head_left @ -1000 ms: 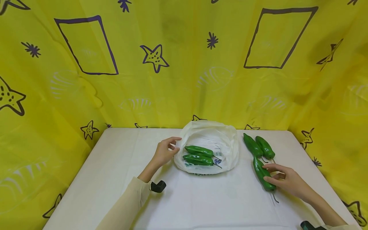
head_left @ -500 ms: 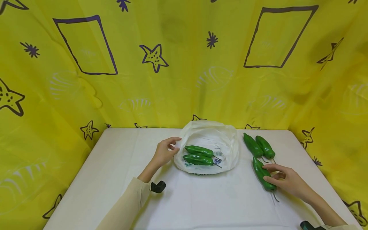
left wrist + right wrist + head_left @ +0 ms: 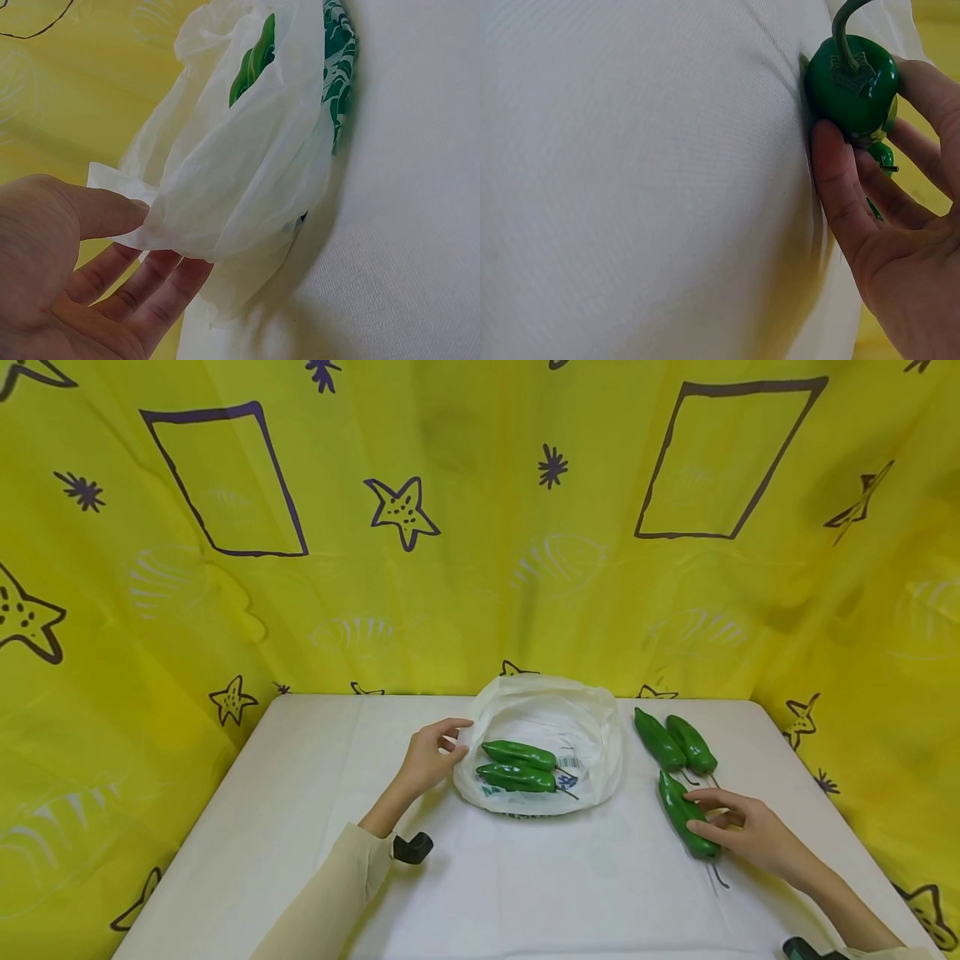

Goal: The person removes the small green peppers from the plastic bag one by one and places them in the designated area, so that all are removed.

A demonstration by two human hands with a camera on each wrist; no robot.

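My left hand (image 3: 435,755) pinches the left rim of a white plastic bag (image 3: 611,760), thumb on one side and fingers on the other in the left wrist view. The bag's mouth gapes, and two green peppers (image 3: 517,777) lie inside it side by side, stems to the right. Over on the right, my right hand (image 3: 757,837) grips another green pepper (image 3: 678,814) between thumb and fingers. The right wrist view shows this pepper's stem end (image 3: 851,82) close to the tablecloth; whether it touches the cloth I cannot tell.
Two more green peppers (image 3: 658,741) lie together just beyond the right hand, right of the bag. A white cloth covers the table (image 3: 525,893). Yellow patterned curtains (image 3: 480,593) rise along its back and sides.
The tip of the pepper in my right hand has drawn back very slightly from the peppers behind it. Both hands and the bag look the same.
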